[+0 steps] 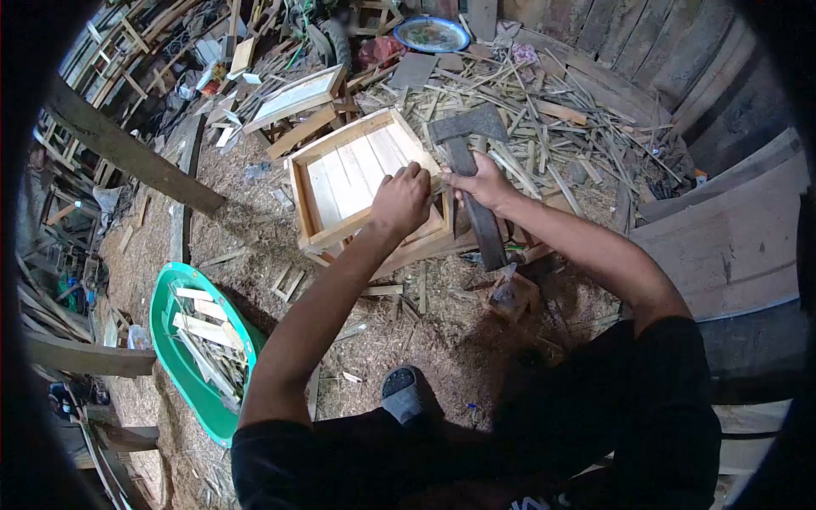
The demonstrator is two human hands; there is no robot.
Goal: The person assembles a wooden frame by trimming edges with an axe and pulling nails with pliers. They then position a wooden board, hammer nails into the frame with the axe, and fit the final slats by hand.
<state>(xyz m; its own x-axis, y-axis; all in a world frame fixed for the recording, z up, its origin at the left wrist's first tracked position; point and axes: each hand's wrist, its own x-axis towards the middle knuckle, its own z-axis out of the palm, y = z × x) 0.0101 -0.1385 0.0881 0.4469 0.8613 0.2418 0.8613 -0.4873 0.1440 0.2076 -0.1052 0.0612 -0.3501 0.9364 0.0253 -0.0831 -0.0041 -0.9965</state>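
My right hand (483,183) is wrapped round the wooden handle of a hatchet (486,225). Its dark, wide head points away from me, and the handle's end hangs toward my lap. Just left of it, my left hand (403,201) is closed, fingers curled together, over the right side of a shallow wooden box (327,236). Whatever those fingers pinch, if anything, is hidden or too small to tell. Pale slats form the box's bottom inside a raised wooden rim. The box rests on a wooden support (415,255), partly covered by my arms.
A green plastic tub (161,310) holding wood offcuts stands at left. Behind the box are another wooden piece (293,98), a heap of scrap sticks (544,110) and a blue-rimmed tray (432,34). A slanting post (136,153) rises at left. Shavings cover the floor around my sandalled foot (401,395).
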